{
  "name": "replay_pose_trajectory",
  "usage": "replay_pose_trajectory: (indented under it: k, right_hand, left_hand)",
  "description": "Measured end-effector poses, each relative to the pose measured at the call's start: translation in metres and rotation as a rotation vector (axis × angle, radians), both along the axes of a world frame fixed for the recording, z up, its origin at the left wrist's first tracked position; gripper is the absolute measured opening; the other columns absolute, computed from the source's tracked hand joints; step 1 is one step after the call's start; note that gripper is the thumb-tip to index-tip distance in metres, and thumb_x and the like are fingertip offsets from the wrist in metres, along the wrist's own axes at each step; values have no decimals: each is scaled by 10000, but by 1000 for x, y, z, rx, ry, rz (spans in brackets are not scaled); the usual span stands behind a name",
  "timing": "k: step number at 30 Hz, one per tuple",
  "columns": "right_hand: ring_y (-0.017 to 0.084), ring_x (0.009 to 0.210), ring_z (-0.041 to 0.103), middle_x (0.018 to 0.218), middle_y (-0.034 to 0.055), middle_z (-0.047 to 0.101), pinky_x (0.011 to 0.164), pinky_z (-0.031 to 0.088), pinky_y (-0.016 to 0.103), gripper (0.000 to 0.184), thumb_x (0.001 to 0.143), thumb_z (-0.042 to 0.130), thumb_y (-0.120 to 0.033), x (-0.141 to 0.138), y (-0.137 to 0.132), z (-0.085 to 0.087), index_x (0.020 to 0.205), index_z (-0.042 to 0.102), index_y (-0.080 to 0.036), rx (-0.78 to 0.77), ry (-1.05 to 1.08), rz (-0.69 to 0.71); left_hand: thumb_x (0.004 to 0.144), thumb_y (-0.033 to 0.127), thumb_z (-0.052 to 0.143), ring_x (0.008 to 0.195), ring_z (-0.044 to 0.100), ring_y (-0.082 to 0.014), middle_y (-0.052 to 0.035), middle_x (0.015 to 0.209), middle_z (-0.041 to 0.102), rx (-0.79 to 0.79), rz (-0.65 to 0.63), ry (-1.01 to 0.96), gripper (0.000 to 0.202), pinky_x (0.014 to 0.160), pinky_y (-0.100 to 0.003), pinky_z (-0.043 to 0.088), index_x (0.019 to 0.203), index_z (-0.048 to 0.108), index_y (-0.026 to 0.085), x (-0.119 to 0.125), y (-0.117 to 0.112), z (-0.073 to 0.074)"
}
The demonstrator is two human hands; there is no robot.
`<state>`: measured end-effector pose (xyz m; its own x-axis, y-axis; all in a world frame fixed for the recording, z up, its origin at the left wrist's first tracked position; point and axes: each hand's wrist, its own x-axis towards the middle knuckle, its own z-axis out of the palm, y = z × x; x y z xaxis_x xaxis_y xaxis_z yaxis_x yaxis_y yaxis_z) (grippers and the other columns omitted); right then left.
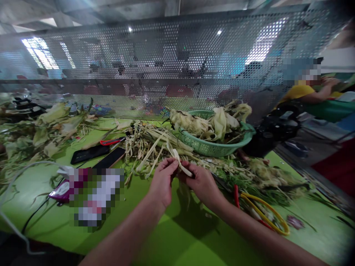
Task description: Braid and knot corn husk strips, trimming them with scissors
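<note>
Over the near part of the green table, my left hand (164, 180) pinches a pale strip of corn husk (176, 155). The strip bends between both hands, with one end pointing up and away from me. My right hand (202, 184) is closed on its other part, thumb and fingers together; its lower fingertips are partly hidden. Just beyond the hands lies a heap of knotted husk strips (138, 142). A green plastic basket (215, 147) holding dried husks (191, 123) stands behind it to the right.
Yellow and red-handled scissors (266, 214) lie right of my right arm. Two dark phones (90, 153) and a red cutter (111, 142) lie left. A purple packet (62, 190) and white cable (13, 171) are nearer. A perforated metal screen (149, 55) borders the table (163, 236); a person in yellow (298, 92) sits right.
</note>
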<state>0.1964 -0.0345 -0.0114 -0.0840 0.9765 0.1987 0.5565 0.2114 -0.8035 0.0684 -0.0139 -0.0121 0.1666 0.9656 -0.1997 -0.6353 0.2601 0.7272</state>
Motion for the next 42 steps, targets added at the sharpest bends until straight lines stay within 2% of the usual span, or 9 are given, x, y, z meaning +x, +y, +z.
replay_pose_trajectory:
  k: [8,11,18,23,25,27,30,35,42]
  right_hand:
    - [124,518,565,673,-11,614,482,449,232,102,753,565,-226,-7,-4,-12,761,467,-201,-185,281,41]
    - [117,546,566,681,-11,623,512,446,222,43,765,527,-180,-9,-10,-11,774,491,-201,-156,233,94]
    - [126,633,572,757,-4,678,591,394,225,134,808,536,-190,5,-16,27,856,657,-222,-35,-172,274]
    - [158,673,591,763,11,684,629,420,252,150,829,567,-300,42,-2,48,851,690,-217,21,-193,135]
    - [161,670,574,759,21,670,619,425,256,181,818,588,-352,52,3,49,871,686,-210,62,-126,23]
    - [151,641,544,762,25,649,577,424,250,227,802,605,-396,55,7,48,906,672,-205,57,-3,-36]
    - [133,613,513,784,29,626,543,432,240,270,804,592,-428,50,7,46,933,652,-198,-58,143,15]
    - [134,663,527,799,31,616,568,433,227,272,817,573,-430,36,3,43,886,647,-178,-152,160,135]
    - [134,637,523,742,6,632,584,387,234,234,835,555,-402,49,11,34,846,646,-186,33,-15,18]
  left_hand:
    - [700,212,702,767,647,-139,-20,804,680,32,12,-135,211,727,-271,478,833,541,183,-7,5,13]
    - [738,212,668,703,634,-110,-10,823,676,29,59,-140,179,651,-242,484,852,532,191,-18,11,20]
    - [736,175,650,571,550,-58,22,717,623,118,164,-97,153,446,-155,324,808,517,192,-43,26,29]
    - [711,260,682,488,455,-35,26,675,598,191,172,72,185,419,-153,260,782,531,180,-40,26,29]
    - [723,294,669,491,432,-35,22,678,593,218,95,183,179,438,-155,276,781,549,174,-35,21,27]
    - [742,314,648,509,430,-42,17,684,584,224,-87,308,172,470,-162,303,791,569,169,-28,15,25]
    - [770,331,613,532,407,-56,25,670,548,261,-309,447,163,500,-179,302,802,576,175,-18,8,19]
    - [784,326,585,553,381,-76,39,652,488,354,-288,566,143,529,-208,291,789,566,184,-10,6,11]
    - [796,375,573,589,425,-101,7,697,559,415,-320,652,203,558,-223,313,835,625,183,-23,13,19]
